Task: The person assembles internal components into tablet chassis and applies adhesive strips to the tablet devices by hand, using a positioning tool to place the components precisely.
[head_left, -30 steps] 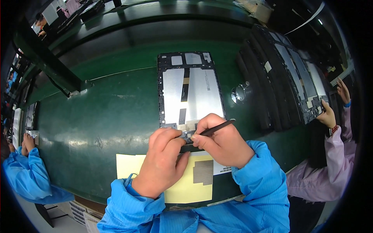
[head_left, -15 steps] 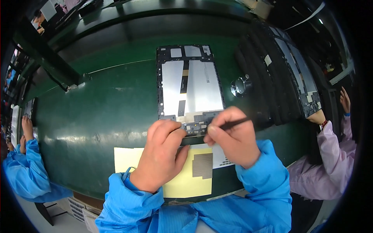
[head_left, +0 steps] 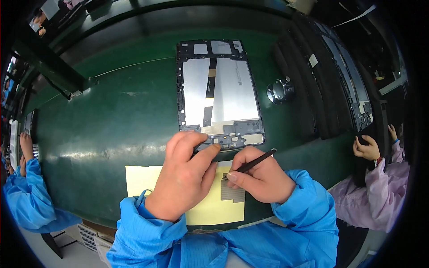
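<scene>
An opened tablet with a black frame, silver panels and a dark ribbon cable down its middle lies on the green table. At its near edge my left hand is closed, the fingers resting on the small parts there and the thumb bent in. Slim black tweezers are pinched in my right hand. Their tip is over a grey sheet of small strips, which lies on yellow paper. Whether the tip touches or carries a strip, I cannot tell.
A small shiny round metal object sits right of the tablet. Beyond it stand black foam-like holders with another tablet frame leaning on them. Co-workers' hands are at the far left and right.
My right hand has come down with the tweezers from the tablet's near edge to the grey sheet. My left hand stays on the tablet. The right co-worker's hand has left the leaning frame.
</scene>
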A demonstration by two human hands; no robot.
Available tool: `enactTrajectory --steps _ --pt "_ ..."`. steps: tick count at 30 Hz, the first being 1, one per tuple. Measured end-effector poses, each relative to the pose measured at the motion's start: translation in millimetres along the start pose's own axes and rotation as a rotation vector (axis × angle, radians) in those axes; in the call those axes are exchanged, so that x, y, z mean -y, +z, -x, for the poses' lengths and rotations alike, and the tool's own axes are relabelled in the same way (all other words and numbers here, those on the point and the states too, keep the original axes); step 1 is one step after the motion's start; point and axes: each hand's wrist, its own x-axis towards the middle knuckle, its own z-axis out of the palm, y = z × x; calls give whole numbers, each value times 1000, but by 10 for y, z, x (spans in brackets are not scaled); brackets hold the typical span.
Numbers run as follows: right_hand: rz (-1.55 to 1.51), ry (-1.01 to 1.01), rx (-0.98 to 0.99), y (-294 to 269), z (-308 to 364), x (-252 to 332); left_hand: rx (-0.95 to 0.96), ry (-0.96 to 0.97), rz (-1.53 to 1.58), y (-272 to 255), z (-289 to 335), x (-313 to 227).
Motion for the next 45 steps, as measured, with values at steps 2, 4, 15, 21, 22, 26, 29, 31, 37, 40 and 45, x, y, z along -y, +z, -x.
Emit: enactTrajectory --steps 2,4,15,21,22,26,29,31,37,40,45 --pt "15 3 11 -1 -6 -12 0 -6 2 -3 -3 -4" --pt "38 -9 18 -5 -14 -9 0 10 -17 -8 -10 -3" --pt "-321 2 -99 -55 -4 107 -4 2 -1 -17 -15 -10" --pt "-126 -155 -215 -264 -302 296 6 -9 -3 -32 -22 -27" --pt "-125 -158 -218 -278 -308 294 6 -11 -5 -35 -25 -23" --pt "-10 -181 -139 -327 -295 286 31 -30 -5 -41 -33 -49" --pt "-4 -163 -148 -353 -267 318 25 -27 -20 -32 -30 -51" --pt "25 -131 -163 -361 -258 331 22 -35 -13 -21 -30 -52" --pt "-2 -193 -151 -361 -264 279 27 -35 -31 -38 -34 -65" --pt "14 -156 -122 -375 -274 301 16 -19 -29 -30 -39 -31" --pt "7 -161 -149 -355 -267 296 26 -19 -23 -32 -38 -41"
